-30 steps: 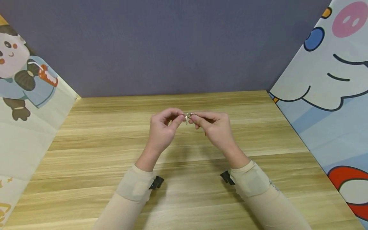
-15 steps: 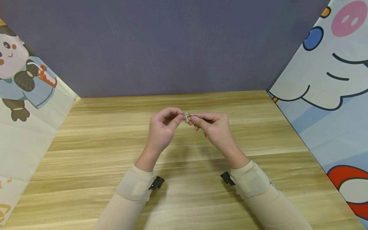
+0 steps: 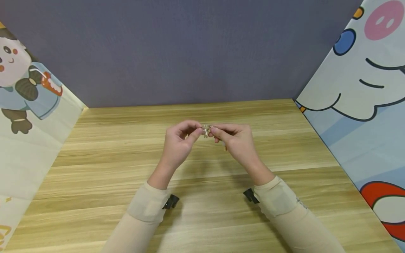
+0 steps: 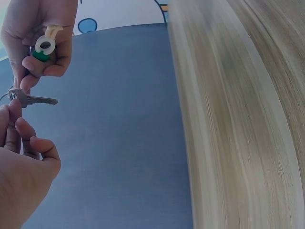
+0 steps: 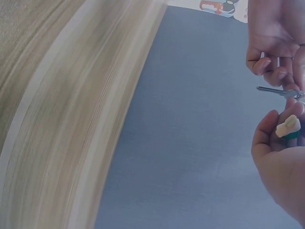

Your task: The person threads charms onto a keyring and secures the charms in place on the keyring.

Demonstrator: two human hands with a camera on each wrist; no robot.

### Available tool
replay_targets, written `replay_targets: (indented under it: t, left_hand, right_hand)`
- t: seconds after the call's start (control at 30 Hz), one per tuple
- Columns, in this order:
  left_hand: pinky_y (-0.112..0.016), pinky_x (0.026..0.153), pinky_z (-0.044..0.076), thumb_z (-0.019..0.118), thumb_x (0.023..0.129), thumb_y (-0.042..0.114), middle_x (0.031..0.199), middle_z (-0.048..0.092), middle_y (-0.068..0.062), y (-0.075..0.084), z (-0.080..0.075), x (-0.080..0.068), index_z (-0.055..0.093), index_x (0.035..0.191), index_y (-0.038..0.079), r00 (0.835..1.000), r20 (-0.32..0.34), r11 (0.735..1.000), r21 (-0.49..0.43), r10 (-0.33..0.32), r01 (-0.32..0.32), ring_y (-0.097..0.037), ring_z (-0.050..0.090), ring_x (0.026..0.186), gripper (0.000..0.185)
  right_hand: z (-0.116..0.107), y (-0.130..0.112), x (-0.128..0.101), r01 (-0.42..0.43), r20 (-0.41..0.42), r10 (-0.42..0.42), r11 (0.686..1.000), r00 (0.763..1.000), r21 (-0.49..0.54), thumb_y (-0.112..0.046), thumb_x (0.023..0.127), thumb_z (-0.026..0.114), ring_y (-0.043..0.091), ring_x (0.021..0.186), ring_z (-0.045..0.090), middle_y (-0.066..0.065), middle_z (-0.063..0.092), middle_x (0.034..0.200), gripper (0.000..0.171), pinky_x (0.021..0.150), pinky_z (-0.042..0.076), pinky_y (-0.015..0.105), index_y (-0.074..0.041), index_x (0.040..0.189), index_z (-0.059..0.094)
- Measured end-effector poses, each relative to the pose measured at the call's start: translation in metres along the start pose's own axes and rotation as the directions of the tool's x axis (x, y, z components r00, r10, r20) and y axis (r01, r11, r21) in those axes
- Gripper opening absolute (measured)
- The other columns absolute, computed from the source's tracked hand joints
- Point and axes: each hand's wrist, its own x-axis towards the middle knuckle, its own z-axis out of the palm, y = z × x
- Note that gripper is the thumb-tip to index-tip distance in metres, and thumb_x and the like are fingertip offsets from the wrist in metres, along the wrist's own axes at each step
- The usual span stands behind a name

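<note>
In the head view both hands meet at the middle, thumbs and forefingers nearly touching. My left hand [image 3: 181, 142] pinches a small metal key [image 4: 40, 100] by its head. Its blade sticks out from between the fingertips. Opposite it, my right hand [image 3: 235, 140] pinches the key ring, a thin wire loop [image 4: 4, 97] mostly hidden by fingers. A white and green charm [image 4: 46, 46] sits in the curled lower fingers of the right hand; the right wrist view shows this charm [image 5: 289, 127] too.
Below the hands lies a wood-grain table [image 3: 202, 218]. A grey-blue panel [image 3: 190, 52] rises at the back, with cartoon-printed panels at the left [image 3: 28, 147] and right [image 3: 357, 137]. Each sleeve carries a black wrist mount, such as the left mount [image 3: 171, 201].
The metal piece between the fingertips has turned and shifted slightly, its ring showing more at half a second ago. Both hands stay in nearly the same place.
</note>
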Motion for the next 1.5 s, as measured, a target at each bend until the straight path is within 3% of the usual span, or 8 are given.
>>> replay_targets:
  t: [0.43, 0.6, 0.77, 0.87, 1.07, 1.23, 1.37, 1.5]
  left_hand:
    - [-0.021, 0.075, 0.051, 0.07, 0.098, -0.004, 0.097, 0.072, -0.026, 0.0, -0.003, -0.002, 0.071, 0.1, -0.01, 0.999, 0.034, 1.0, 0.027, -0.001, 0.0, -0.008, 0.062, 0.083, 0.007]
    - [-0.031, 0.087, 0.052, 0.063, 0.104, 0.006, 0.112, 0.07, -0.019, -0.002, -0.006, -0.002, 0.066, 0.104, -0.004, 0.992, 0.117, 0.997, 0.072, -0.042, 0.034, -0.016, 0.063, 0.103, 0.01]
    - [-0.041, 0.098, 0.056, 0.062, 0.107, 0.01, 0.117, 0.07, -0.016, -0.002, -0.01, -0.002, 0.052, 0.103, 0.003, 0.962, 0.23, 0.988, 0.083, -0.148, 0.132, -0.024, 0.067, 0.11, 0.013]
    - [-0.035, 0.089, 0.058, 0.068, 0.103, 0.009, 0.105, 0.069, -0.013, -0.004, -0.014, -0.003, 0.048, 0.103, 0.006, 0.943, 0.272, 0.979, 0.116, -0.192, 0.166, -0.021, 0.067, 0.097, 0.021]
    - [-0.024, 0.071, 0.05, 0.071, 0.099, 0.005, 0.091, 0.067, -0.006, -0.005, -0.028, -0.009, 0.056, 0.107, 0.007, 0.929, 0.291, 0.945, 0.295, -0.23, 0.142, -0.016, 0.06, 0.08, 0.017]
    - [-0.023, 0.063, 0.044, 0.073, 0.099, 0.006, 0.09, 0.066, -0.006, -0.005, -0.036, -0.015, 0.062, 0.112, 0.004, 0.914, 0.335, 0.905, 0.419, -0.23, 0.074, -0.015, 0.052, 0.072, 0.018]
    - [-0.022, 0.061, 0.043, 0.076, 0.099, 0.01, 0.089, 0.066, -0.004, -0.006, -0.039, -0.019, 0.064, 0.118, 0.002, 0.913, 0.336, 0.871, 0.489, -0.231, 0.041, -0.013, 0.049, 0.07, 0.024]
    - [-0.023, 0.059, 0.043, 0.078, 0.098, 0.014, 0.081, 0.064, -0.003, -0.008, -0.041, -0.02, 0.068, 0.118, 0.002, 0.913, 0.329, 0.836, 0.548, -0.244, 0.026, -0.011, 0.049, 0.067, 0.025]
  right_hand:
    - [-0.002, 0.001, 0.001, 0.014, 0.004, -0.014, 1.0, 1.0, -0.01, -0.018, 0.099, 0.078, 0.009, 0.065, 0.065, -0.009, 0.08, 0.082, 0.017, 0.049, 0.044, 0.021, -0.005, 0.108, 0.084]
    - [-0.004, 0.001, 0.002, 0.064, 0.036, -0.063, 0.997, 0.997, -0.033, -0.013, 0.099, 0.076, 0.016, 0.072, 0.067, -0.006, 0.078, 0.085, 0.018, 0.062, 0.052, 0.023, -0.001, 0.111, 0.081]
    - [-0.01, 0.003, 0.001, 0.08, 0.116, -0.067, 0.991, 0.991, -0.111, -0.011, 0.098, 0.078, 0.018, 0.076, 0.066, 0.004, 0.078, 0.093, 0.021, 0.065, 0.053, 0.023, -0.004, 0.117, 0.08]
    - [-0.014, 0.003, 0.001, 0.099, 0.175, -0.069, 0.981, 0.982, -0.165, -0.01, 0.097, 0.078, 0.013, 0.077, 0.065, 0.01, 0.079, 0.101, 0.024, 0.065, 0.052, 0.022, -0.005, 0.121, 0.079]
    - [-0.021, 0.006, 0.0, 0.117, 0.268, -0.048, 0.961, 0.962, -0.249, -0.008, 0.096, 0.078, 0.013, 0.084, 0.069, 0.011, 0.081, 0.111, 0.027, 0.066, 0.055, 0.019, -0.004, 0.123, 0.078]
    - [-0.027, 0.013, -0.002, 0.286, 0.335, -0.161, 0.886, 0.928, -0.365, -0.008, 0.094, 0.08, 0.011, 0.072, 0.065, 0.01, 0.082, 0.104, 0.019, 0.061, 0.053, 0.021, -0.006, 0.113, 0.082]
    - [-0.031, 0.02, -0.002, 0.449, 0.399, -0.289, 0.799, 0.87, -0.399, -0.008, 0.094, 0.08, 0.006, 0.069, 0.062, 0.006, 0.081, 0.096, 0.015, 0.062, 0.054, 0.023, -0.007, 0.109, 0.083]
    - [-0.033, 0.027, -0.003, 0.538, 0.454, -0.339, 0.718, 0.824, -0.442, -0.012, 0.095, 0.081, 0.005, 0.073, 0.064, 0.003, 0.081, 0.1, 0.018, 0.066, 0.057, 0.023, -0.01, 0.113, 0.083]
